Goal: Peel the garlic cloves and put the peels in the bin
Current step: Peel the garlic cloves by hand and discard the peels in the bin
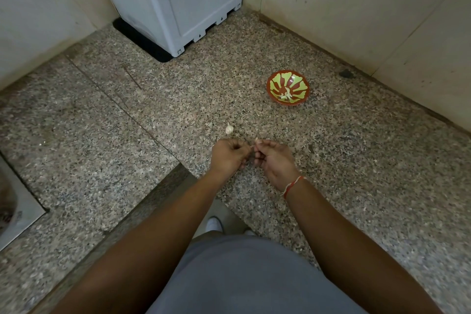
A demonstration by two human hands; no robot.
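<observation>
I hold one small white garlic clove point(257, 140) between my left hand point(228, 155) and right hand point(274, 163), fingers pinched on it, near the red-and-green bowl point(288, 87). I should pull the skin slowly.

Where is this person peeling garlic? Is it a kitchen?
Probably a kitchen counter: a speckled stone worktop set in a tiled corner, a grey appliance at the back, and a painted bowl near the garlic bulb.
</observation>
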